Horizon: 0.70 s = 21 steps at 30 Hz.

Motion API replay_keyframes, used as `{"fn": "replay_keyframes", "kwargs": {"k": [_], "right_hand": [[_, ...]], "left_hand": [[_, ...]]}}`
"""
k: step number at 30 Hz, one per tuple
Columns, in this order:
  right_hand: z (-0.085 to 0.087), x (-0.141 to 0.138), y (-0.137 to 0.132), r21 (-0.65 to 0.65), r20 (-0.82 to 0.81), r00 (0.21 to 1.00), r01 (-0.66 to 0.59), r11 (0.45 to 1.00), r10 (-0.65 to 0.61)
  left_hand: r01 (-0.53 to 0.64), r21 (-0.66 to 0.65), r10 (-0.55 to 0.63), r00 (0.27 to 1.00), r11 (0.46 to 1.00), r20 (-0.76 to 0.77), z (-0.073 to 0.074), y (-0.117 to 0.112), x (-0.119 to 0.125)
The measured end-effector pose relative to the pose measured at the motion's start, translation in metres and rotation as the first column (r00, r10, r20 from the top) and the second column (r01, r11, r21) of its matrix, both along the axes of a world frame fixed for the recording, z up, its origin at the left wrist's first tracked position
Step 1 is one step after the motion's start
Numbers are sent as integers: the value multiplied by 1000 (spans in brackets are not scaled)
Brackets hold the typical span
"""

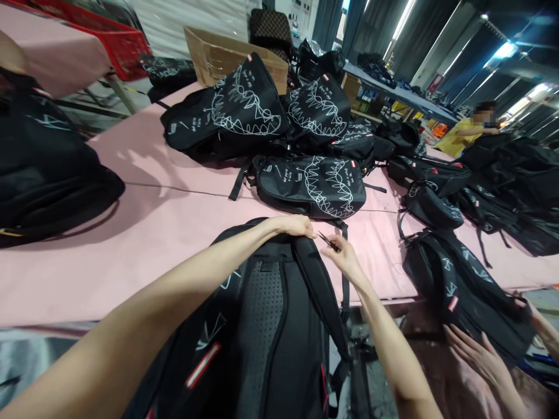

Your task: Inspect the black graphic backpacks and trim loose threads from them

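Observation:
A black backpack (301,326) stands close in front of me, its padded mesh back panel facing me. My left hand (297,226) reaches over its top and is closed on the upper end of the shoulder strap (312,267). Just right of it, my right hand (343,254) grips small dark thread snips (328,241), their tips pointing toward my left fingers. A thin webbing strap (345,285) hangs below my right hand. Whether a thread lies between my left fingers is too small to tell.
Printed black backpacks (312,186) lie across the pink table (174,256), with a cardboard box (236,58) behind. At right, a co-worker's hands (480,355) hold another backpack (463,285). A backpack (43,169) is held up at left. A person in yellow (458,137) works farther back.

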State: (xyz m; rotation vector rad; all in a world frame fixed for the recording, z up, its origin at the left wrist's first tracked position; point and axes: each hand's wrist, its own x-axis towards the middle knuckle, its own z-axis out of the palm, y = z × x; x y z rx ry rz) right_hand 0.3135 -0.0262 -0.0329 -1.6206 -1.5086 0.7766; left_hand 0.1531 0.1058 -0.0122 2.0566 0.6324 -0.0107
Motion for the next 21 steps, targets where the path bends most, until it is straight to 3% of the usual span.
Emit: {"fn": "replay_keyframes", "kwargs": {"k": [3,5,7,11,13,14,16,19,21], "right_hand": [[0,-19,2,-164,-191,981,-74,984,42],[15,-14,-12,-199,-298,954,-85,976,22],[43,19,-42,-182,-325,946,-63,981,0],[109,131,-118,-79,-426,905,-36,996,-1],[124,159,-135,-14,-451,893,3,1000,-9],[123,157,-133,-50,-411,912,-10,999,-11],[106,124,-112,-120,-333,943,-46,992,4],[59,46,-57,-104,-177,983,-60,993,41],[32,9,-25,-101,-139,988,-77,992,62]], "left_hand": [[50,-2,-50,998,999,24,2,9,-7],[82,-9,-81,995,997,56,2,19,-16],[95,-32,-92,991,995,102,-1,28,-26],[-31,-84,43,989,996,140,-16,36,-33],[-120,-81,130,983,989,133,-23,35,-30],[-146,-78,156,978,986,140,-25,33,-29],[-151,-74,163,970,986,179,-28,28,-26],[-88,-48,97,963,995,252,-28,20,-25],[-63,-25,67,959,998,276,-28,18,-25]]}}
